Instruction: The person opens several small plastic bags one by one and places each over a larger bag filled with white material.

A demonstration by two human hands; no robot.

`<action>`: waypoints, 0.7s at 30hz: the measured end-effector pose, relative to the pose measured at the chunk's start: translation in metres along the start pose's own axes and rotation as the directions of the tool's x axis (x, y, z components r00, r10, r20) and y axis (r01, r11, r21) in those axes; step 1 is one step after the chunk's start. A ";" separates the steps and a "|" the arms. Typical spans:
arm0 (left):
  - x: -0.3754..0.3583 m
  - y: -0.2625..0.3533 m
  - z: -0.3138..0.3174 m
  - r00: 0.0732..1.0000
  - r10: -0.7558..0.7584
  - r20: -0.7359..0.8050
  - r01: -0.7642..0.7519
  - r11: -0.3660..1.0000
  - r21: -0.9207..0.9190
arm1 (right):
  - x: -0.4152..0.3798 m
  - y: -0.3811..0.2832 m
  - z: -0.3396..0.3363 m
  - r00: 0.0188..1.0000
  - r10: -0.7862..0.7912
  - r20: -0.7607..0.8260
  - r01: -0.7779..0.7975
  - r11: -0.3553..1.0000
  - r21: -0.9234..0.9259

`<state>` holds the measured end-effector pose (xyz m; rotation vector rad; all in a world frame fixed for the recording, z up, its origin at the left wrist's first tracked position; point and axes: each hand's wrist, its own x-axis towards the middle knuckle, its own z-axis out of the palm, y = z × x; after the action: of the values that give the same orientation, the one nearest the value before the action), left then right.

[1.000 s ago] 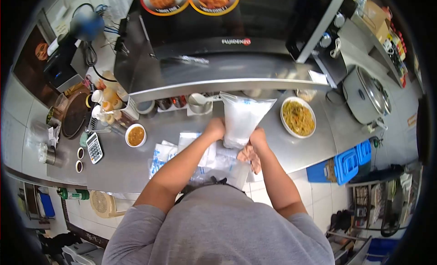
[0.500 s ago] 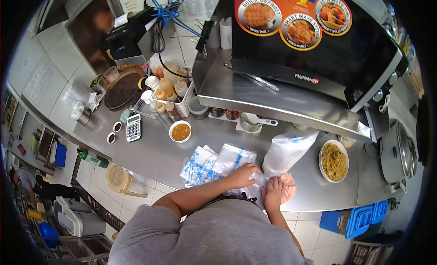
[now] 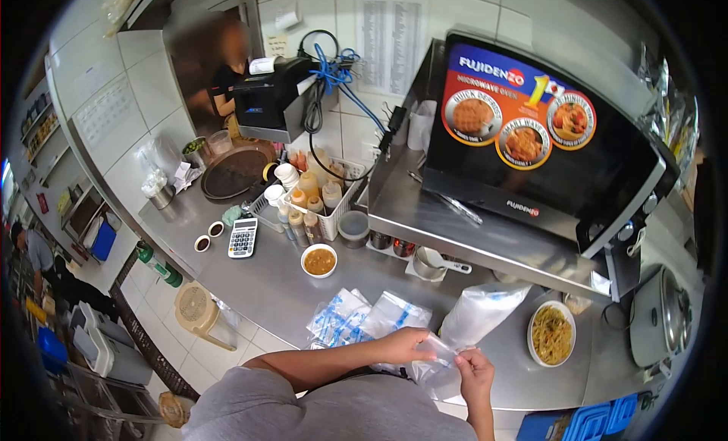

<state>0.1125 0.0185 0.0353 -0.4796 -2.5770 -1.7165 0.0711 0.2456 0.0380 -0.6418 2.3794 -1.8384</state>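
My left hand point(image 3: 410, 346) and my right hand point(image 3: 475, 367) pinch a clear plastic bag point(image 3: 438, 371) between them, at the counter's front edge. Close beyond the fingers stands a tall stack of white translucent plastic point(image 3: 484, 313). Left of my left hand lie flat plastic bags with blue print point(image 3: 339, 317), some overlapping. A white bowl of noodles point(image 3: 551, 334) sits to the right, and a small white bowl of brown sauce point(image 3: 318, 260) to the left, both apart from my hands.
A microwave oven point(image 3: 550, 138) stands on a raised steel shelf point(image 3: 455, 240) at the back. Along the counter are a calculator point(image 3: 243, 238), a white basket of bottles point(image 3: 339, 213), a metal pot point(image 3: 428, 265) and a rice cooker point(image 3: 654, 320). Two people point(image 3: 227, 84) are in the background.
My view has tilted upward. Both hands have risen off the counter area, lifting the clear bag stretched between their fingers. The pink item beside my right hand is no longer visible.
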 end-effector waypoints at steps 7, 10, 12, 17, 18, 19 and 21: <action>-0.022 -0.004 -0.015 0.926 -0.344 -0.158 0.248 0.866 -0.434 | 0.008 -0.063 0.029 0.854 -0.506 0.122 0.509 0.762 -0.401; -0.035 -0.012 -0.019 0.814 -0.541 -0.212 0.220 0.625 -0.749 | 0.007 -0.091 0.065 0.797 -0.463 0.389 0.599 0.689 -0.408; -0.046 -0.012 -0.031 0.790 -0.586 -0.179 0.243 0.568 -0.787 | 0.010 -0.077 0.084 0.783 -0.479 0.397 0.621 0.638 -0.456; -0.080 -0.035 -0.055 0.733 -0.656 -0.178 0.322 0.566 -0.759 | 0.016 -0.073 0.109 0.883 -0.390 0.260 0.448 0.865 -0.227; -0.086 -0.041 -0.058 0.729 -0.654 -0.204 0.310 0.581 -0.753 | 0.015 -0.074 0.112 0.933 -0.302 0.197 0.341 0.917 -0.208; -0.092 -0.047 -0.062 0.729 -0.655 -0.199 0.315 0.580 -0.752 | 0.015 -0.073 0.116 0.946 -0.288 0.149 0.313 0.931 -0.190; -0.101 -0.040 -0.083 0.787 -0.602 -0.135 0.332 0.598 -0.730 | 0.014 -0.079 0.124 0.974 -0.216 0.065 0.222 0.968 -0.113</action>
<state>0.1855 -0.0955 0.0149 0.6039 -1.8155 -2.6018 0.1184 0.1118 0.0793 -0.9892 2.4874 -1.7387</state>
